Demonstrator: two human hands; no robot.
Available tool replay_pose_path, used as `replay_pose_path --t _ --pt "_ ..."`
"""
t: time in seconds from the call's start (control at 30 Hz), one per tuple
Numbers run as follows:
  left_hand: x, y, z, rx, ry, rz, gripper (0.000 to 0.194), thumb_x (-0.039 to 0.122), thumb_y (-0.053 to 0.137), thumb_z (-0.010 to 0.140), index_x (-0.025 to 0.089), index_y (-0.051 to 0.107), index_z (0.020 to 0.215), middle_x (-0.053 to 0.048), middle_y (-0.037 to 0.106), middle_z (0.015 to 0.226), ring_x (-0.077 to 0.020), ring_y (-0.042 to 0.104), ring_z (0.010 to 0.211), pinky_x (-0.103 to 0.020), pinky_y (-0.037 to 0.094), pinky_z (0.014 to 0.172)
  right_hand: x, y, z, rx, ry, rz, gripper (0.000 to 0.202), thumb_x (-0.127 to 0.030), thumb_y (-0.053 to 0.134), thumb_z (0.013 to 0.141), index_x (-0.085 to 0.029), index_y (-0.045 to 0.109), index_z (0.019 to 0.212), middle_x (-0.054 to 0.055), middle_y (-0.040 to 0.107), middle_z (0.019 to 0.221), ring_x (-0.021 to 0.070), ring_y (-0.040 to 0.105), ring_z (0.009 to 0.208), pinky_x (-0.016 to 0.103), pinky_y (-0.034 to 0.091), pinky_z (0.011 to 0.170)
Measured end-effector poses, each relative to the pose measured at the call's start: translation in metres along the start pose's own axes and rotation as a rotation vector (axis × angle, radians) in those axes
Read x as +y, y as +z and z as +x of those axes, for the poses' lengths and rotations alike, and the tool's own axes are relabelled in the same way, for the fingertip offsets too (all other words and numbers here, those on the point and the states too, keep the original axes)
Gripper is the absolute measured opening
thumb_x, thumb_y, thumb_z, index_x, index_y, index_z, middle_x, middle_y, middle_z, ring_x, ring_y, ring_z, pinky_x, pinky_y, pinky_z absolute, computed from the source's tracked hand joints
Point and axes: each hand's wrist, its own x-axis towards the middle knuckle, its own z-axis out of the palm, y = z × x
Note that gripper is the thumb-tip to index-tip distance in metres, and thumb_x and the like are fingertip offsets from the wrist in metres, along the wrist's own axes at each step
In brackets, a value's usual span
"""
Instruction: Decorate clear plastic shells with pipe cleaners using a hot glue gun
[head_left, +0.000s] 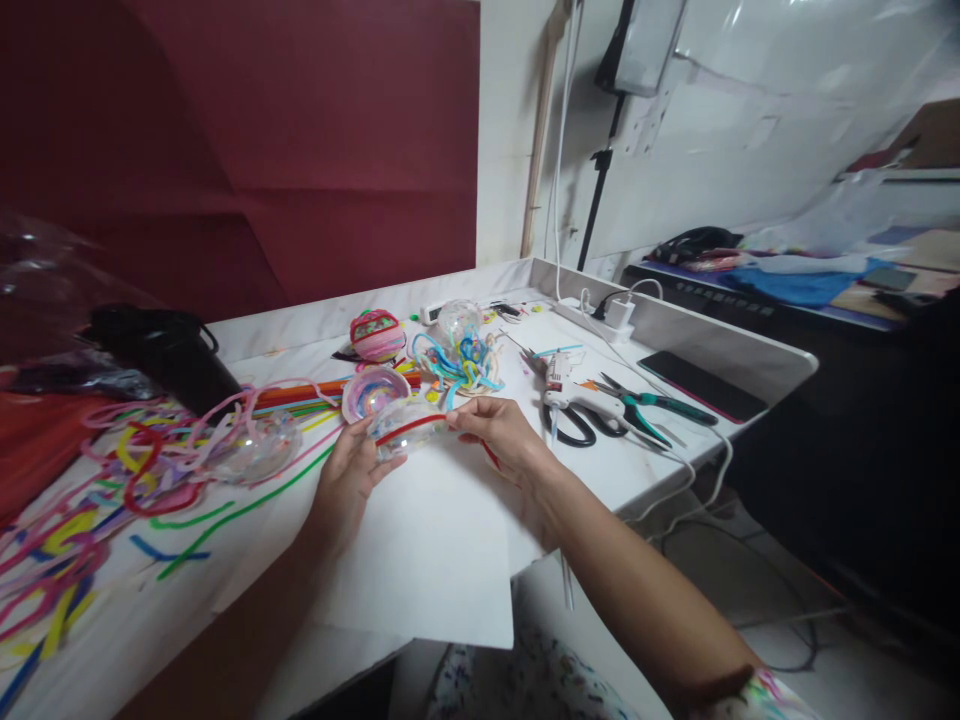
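My left hand [351, 470] is closed round the side of a clear plastic half-ball [409, 432], held above a white sheet of paper [435, 560]. A red pipe cleaner [396, 430] lies across the half-ball. My right hand [499, 435] pinches the pipe cleaner at the half-ball's right edge, and a red end hangs below those fingers. Just behind is a pink-lined bowl-shaped half [375, 390]. Farther back sits a ball wrapped in pink and red [376, 336].
A tangle of coloured pipe cleaners [142, 450] covers the left, with another clear half-ball [259, 450]. On the right are a white glue gun [581, 392], scissors [574, 425], green-handled pliers [652, 405] and a phone [701, 387]. White cables [724, 455] hang over the table's edge.
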Motion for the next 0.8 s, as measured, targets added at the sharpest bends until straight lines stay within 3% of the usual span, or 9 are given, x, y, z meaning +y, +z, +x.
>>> replay_pose_path --t 0.43,0.8 --pt "-0.0034 -0.0022 -0.0001 -0.041 -0.018 -0.103 0.041 0.045 0.075 0.079 0.026 0.064 0.113 -0.005 0.072 0.111 -0.0232 0.069 0.099 -0.046 0.058 0.088 0.0015 -0.0010 0.0011 -0.097 0.128 0.176 0.037 -0.027 0.097 0.035 -0.015 0.067 0.055 -0.002 0.065 0.057 0.0090 0.058 0.056 0.024 0.050 0.060" --pt "-0.0029 -0.0028 -0.0005 -0.040 -0.060 -0.138 0.045 0.042 0.075 0.079 0.022 0.062 0.117 -0.008 0.072 0.113 -0.0247 0.070 0.095 -0.046 0.058 0.087 0.0037 -0.0081 0.0030 -0.161 0.168 0.196 0.027 -0.017 0.094 0.047 -0.015 0.071 0.060 0.001 0.070 0.059 0.0112 0.064 0.058 0.025 0.056 0.065"
